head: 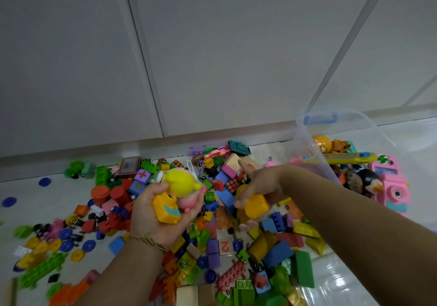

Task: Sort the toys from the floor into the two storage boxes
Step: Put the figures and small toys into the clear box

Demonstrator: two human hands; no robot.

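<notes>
Sorting looks barely begun: the left hand (pixel 151 216) grips a yellow-haired doll (pixel 182 185) and an orange block (pixel 165 208), the right hand (pixel 260 185) grips a yellow brick (pixel 256 205), a few boxed toys (pixel 387 182) sit in the clear storage box (pixel 314 149) at right, and most loose blocks (pixel 212 246) litter the floor (pixel 350 282).

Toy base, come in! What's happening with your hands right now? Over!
Left hand grips yellow-haired doll and orange block. Right hand grips yellow block. Clear box at right, nothing blocking.
</notes>
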